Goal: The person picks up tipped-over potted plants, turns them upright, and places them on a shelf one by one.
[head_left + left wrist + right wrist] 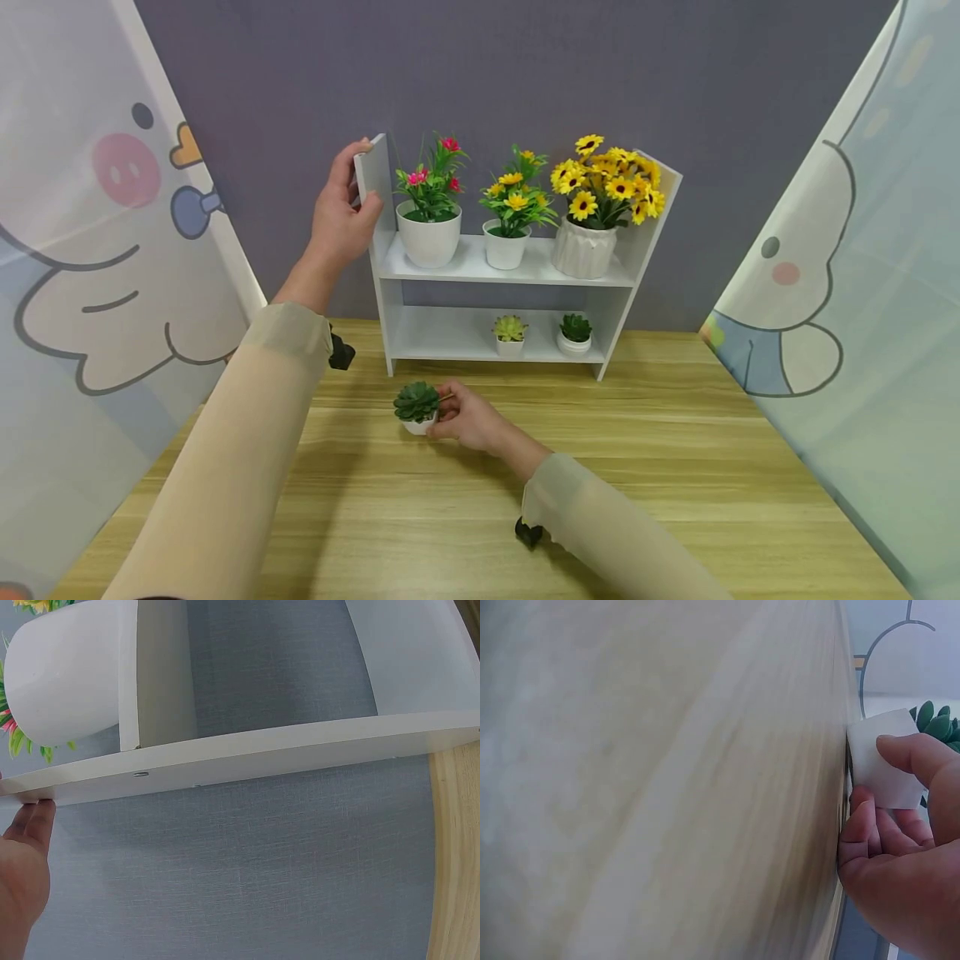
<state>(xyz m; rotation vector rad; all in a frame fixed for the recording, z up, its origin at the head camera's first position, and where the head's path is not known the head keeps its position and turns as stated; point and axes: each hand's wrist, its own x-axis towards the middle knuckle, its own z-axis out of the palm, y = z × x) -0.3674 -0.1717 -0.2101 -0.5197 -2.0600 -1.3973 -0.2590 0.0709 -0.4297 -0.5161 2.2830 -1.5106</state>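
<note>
My left hand (342,223) grips the upper part of the left side panel of a white two-tier shelf (442,332), with the thumb on the panel's front edge. The left wrist view shows its fingertips (41,817) against the panel's outer face. On the table in front of the shelf, my right hand (474,421) holds a dark green potted succulent (417,403) by its small white pot (889,761). Its thumb lies on one side of the pot and the curled fingers on another. The pot is low, close to the tabletop.
Red-flowered (428,237), yellow-flowered (505,248) and sunflower-like (585,250) potted plants stand on the upper tier. A light green succulent (510,329) and a dark green one (575,327) stand on the lower tier. Cartoon-printed curtains (135,292) flank the wooden table (405,517).
</note>
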